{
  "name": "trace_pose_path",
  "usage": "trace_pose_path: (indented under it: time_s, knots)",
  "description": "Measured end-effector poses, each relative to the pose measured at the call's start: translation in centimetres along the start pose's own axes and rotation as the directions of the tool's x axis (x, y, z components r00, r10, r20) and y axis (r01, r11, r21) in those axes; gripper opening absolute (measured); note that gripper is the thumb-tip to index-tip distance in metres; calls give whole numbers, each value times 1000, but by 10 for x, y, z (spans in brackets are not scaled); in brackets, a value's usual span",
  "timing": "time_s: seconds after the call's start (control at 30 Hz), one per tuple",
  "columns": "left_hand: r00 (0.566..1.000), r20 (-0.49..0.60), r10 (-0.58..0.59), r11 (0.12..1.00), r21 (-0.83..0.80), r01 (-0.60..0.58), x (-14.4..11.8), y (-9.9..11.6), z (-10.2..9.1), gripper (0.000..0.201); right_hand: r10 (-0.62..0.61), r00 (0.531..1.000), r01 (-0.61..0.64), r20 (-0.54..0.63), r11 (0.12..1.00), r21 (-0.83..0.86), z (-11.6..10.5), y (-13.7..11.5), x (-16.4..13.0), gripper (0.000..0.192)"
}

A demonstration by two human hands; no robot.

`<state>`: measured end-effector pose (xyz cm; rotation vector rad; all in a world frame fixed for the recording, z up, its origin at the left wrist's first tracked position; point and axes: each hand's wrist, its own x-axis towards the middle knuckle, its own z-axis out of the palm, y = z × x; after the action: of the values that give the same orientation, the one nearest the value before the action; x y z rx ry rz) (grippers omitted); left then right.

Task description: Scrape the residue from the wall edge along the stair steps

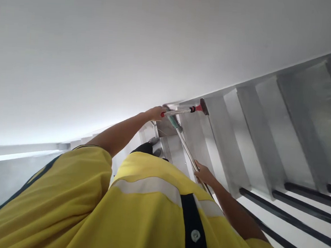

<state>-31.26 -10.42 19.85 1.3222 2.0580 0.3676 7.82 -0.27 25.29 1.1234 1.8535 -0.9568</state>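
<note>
A: Which hand has the short tool?

B: The left hand [155, 113]. It is closed around the red end of a rod [180, 111], with the arm stretched out from the yellow shirt [137, 209]. The rod has a silver shaft, a red and black collar, and a dark head that touches the edge of a grey step [223, 139].

A: And the other hand?

B: The right hand [204, 175] is lower and nearer the body. Its fingers are curled round a long metal pole [186, 152], which runs up from that hand to a green part just under the rod.

A: Do the two tools touch?

B: They cross close together near the left hand; I cannot tell if they meet.

A: What surrounds them?

B: A white wall [102, 51] to the left, and stairs with black strips [289, 217] to the right.
</note>
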Motion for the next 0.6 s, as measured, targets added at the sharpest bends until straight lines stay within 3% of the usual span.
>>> trace_pose_path:
  time_s: [0.13, 0.27, 0.43, 0.6]
  knots:
    - [998, -65, -13, 1000, -26, 11, -38, -13, 11, 35, 36, 992, -29, -124, 998, 58, 19, 22, -12, 72]
    - [986, -141, -91, 995, -52, 85, -67, -17, 4, 34, 47, 983, -33, -177, 996, 84, 31, 28, -14, 72]
    - [941, -190, -280, 949, -205, 240, -101, -20, -7, 26, 14, 983, 17, -185, 986, 163, 49, 31, -22, 73]
    - [893, -174, -416, 892, -270, 363, -142, -16, -13, 29, -11, 995, 48, -101, 929, 368, 76, 20, -28, 73]
